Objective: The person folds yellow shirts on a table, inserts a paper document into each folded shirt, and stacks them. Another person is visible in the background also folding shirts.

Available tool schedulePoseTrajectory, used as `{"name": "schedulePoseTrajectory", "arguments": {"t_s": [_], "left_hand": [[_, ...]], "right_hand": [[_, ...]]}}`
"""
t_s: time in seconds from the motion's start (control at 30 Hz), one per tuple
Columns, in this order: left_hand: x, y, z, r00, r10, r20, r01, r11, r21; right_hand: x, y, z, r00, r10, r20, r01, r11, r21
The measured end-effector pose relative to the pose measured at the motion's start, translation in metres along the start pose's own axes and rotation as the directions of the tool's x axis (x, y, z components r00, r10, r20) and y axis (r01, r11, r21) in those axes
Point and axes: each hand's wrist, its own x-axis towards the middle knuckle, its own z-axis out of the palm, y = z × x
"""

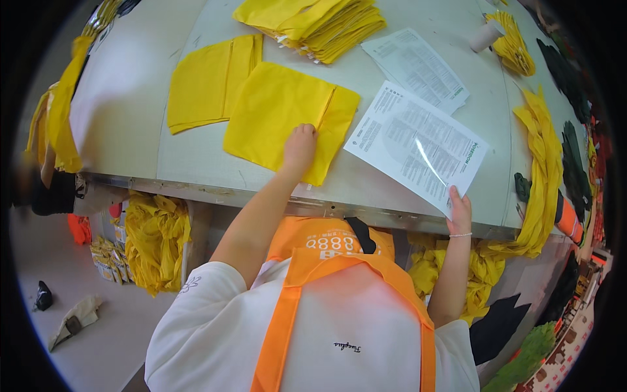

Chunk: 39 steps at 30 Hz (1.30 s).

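Observation:
A flat square yellow fabric bag (264, 108) lies on the table in front of me, a seam or zip running near its right side. My left hand (300, 149) rests on it with the fingers curled and closed at that seam; the fingertips are partly hidden. My right hand (460, 210) grips the near corner of a glossy white printed sheet (408, 140), thumb on top. The sheet lies tilted over the table, right of the bag. It overlaps more printed sheets (424, 65) behind it. Another folded yellow bag (202, 81) lies to the left, partly beneath the first.
A thick stack of yellow bags (320, 29) stands at the far side. A white spool (487, 36) sits beside a yellow bundle (514, 49). Yellow fabric (542, 170) hangs along the right edge. Yellow cloth (157, 242) fills space below the table. Another person's arm (48, 166) shows at far left.

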Motion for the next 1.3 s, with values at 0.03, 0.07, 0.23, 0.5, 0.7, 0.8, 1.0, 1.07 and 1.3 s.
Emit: {"name": "schedulePoseTrajectory", "arguments": {"t_s": [0.03,0.07,0.23,0.5,0.7,0.8,1.0,1.07,1.3], "left_hand": [[-0.004,0.0,-0.002,0.994,0.061,-0.096,-0.058,0.998,0.03],[-0.011,0.001,-0.005,0.974,0.122,-0.19,-0.111,0.992,0.066],[-0.039,-0.025,-0.012,0.96,0.144,-0.239,-0.134,0.989,0.059],[-0.035,-0.006,-0.053,0.994,-0.042,-0.105,0.021,0.98,-0.197],[-0.054,0.024,-0.069,0.988,0.153,-0.008,-0.153,0.977,-0.149],[-0.056,0.026,-0.065,0.986,0.153,0.065,-0.145,0.983,-0.114],[-0.056,0.056,-0.041,0.973,0.215,0.08,-0.196,0.962,-0.192],[-0.06,0.067,-0.034,0.976,0.195,0.098,-0.176,0.968,-0.181],[-0.056,0.062,-0.027,0.991,0.073,0.11,-0.046,0.972,-0.232]], "right_hand": [[-0.002,0.003,-0.003,1.0,-0.009,-0.002,0.009,1.0,0.007],[-0.005,0.005,-0.005,1.0,-0.018,-0.002,0.018,1.0,0.013],[-0.021,0.01,-0.001,1.0,-0.005,-0.022,0.005,1.0,-0.012],[-0.026,0.012,0.021,0.95,0.215,0.228,-0.165,0.962,-0.218],[0.01,0.035,0.059,0.959,0.185,0.215,-0.142,0.969,-0.201],[0.014,0.031,0.044,0.979,0.137,0.149,-0.106,0.974,-0.2],[0.013,0.053,0.074,0.963,0.175,0.204,-0.124,0.963,-0.239],[0.009,0.07,0.107,0.943,0.192,0.271,-0.145,0.972,-0.186],[0.002,0.095,0.144,0.941,0.212,0.265,-0.199,0.977,-0.073]]}}
